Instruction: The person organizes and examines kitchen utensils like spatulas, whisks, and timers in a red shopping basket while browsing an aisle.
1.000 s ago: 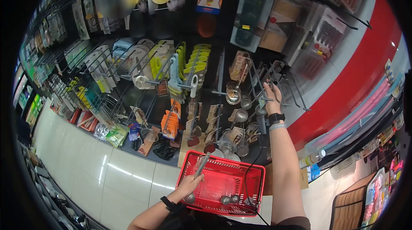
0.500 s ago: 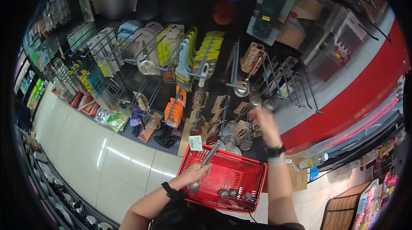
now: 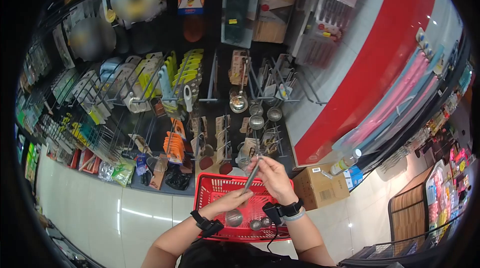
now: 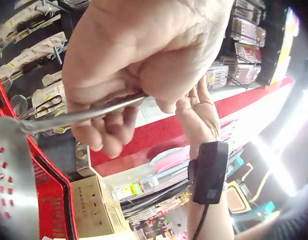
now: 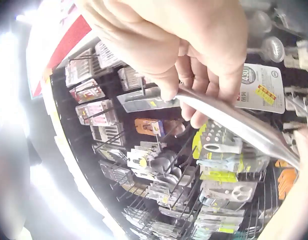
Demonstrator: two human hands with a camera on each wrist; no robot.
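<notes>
A steel skimmer [image 3: 233, 218] with a perforated bowl is held over the red shopping basket [image 3: 210, 187]. My left hand [image 3: 231, 202] grips it by the lower handle; in the left wrist view its holed bowl [image 4: 14, 185] hangs beyond the fingers. At the upper end, my right hand [image 3: 275, 179] pinches the handle [image 5: 234, 117] between thumb and fingers. A white tag card [image 5: 268, 95] with a yellow price sticker shows behind those fingers. Two small perforated ladle heads [image 3: 256, 224] lie inside the basket.
Ahead stands a black display wall with hooks, bearing ladles [image 3: 238, 102], green peelers [image 3: 189, 70] and orange packs [image 3: 174, 147]. A cardboard box [image 3: 320, 188] sits on the floor at the right, with a bottle [image 3: 346, 162] above it. A red-striped wall [image 3: 345, 100] rises behind.
My right hand has come down from the hooks on the right to the skimmer's handle. The left hand keeps its hold, and the head view has swung right.
</notes>
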